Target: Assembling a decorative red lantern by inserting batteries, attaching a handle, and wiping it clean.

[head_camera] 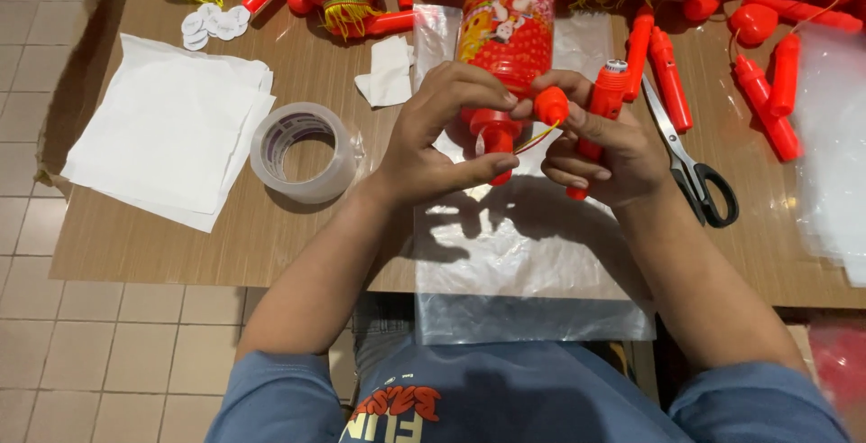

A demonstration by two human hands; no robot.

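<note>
A red cylindrical lantern (507,23) with colourful pictures lies on a clear plastic bag (514,253) at the table's middle. My left hand (437,136) grips the lantern's red bottom neck (492,132) between thumb and fingers. My right hand (600,150) holds a red plastic handle stick (603,105) in its palm and pinches a small red cap (551,105) with a yellow cord at the fingertips, right beside the lantern's neck.
A roll of clear tape (302,150) and a stack of white paper sheets (167,132) lie to the left. Black-handled scissors (690,163) rest to the right. More red sticks (672,78), lanterns and yellow tassels crowd the table's far edge. Clear bags (834,154) sit at right.
</note>
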